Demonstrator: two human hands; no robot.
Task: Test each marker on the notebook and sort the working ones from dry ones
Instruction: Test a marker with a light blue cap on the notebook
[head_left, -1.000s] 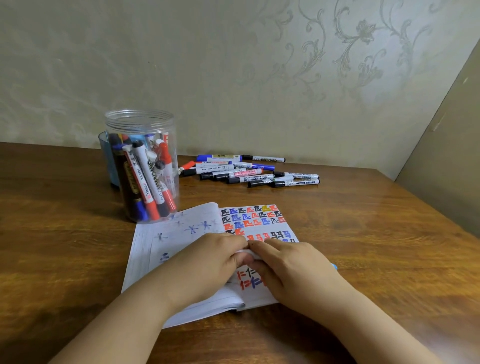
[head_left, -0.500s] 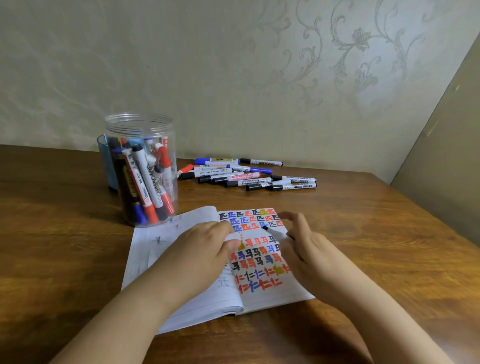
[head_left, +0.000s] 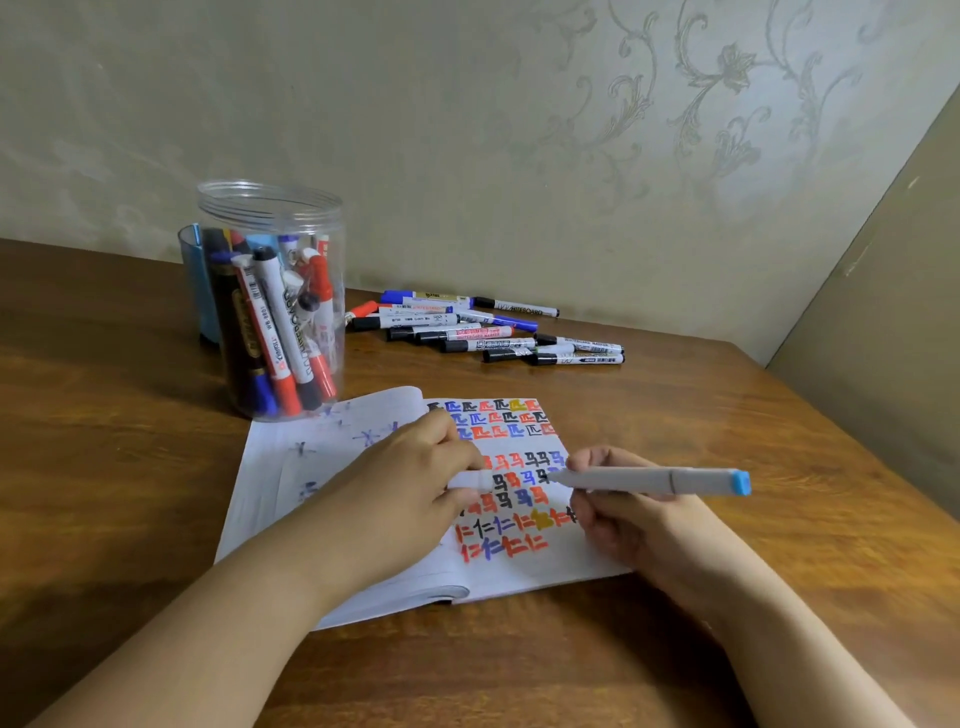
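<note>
Head view takes in a brown wooden counter (head_left: 779, 467) that fills the lower frame, its far edge meeting a patterned wall and its right side closed off by a plain panel, so open room lies mostly at lower left and at right of the book. An open notebook (head_left: 519, 571) lies at centre, flat for writing, its right page crowded with red, blue, black and orange test marks. At upper left of it stands a clear plastic jar (head_left: 270, 218) packed with upright markers, probably the untested stock, just beside the notebook's top corner. Well apart, near the far wall, a row of loose whiteboard markers (head_left: 483, 332) lies flat, likely a sorted group. The left hand (head_left: 405, 483) rests on the fold and pinches a pale cap (head_left: 470, 480); the right hand (head_left: 623, 519) grips the grey marker with a light-blue end (head_left: 649, 479), held level over the page, tip toward the cap. The two hands sit close together but apart, so uncapping looks done and a test stroke comes next.
</note>
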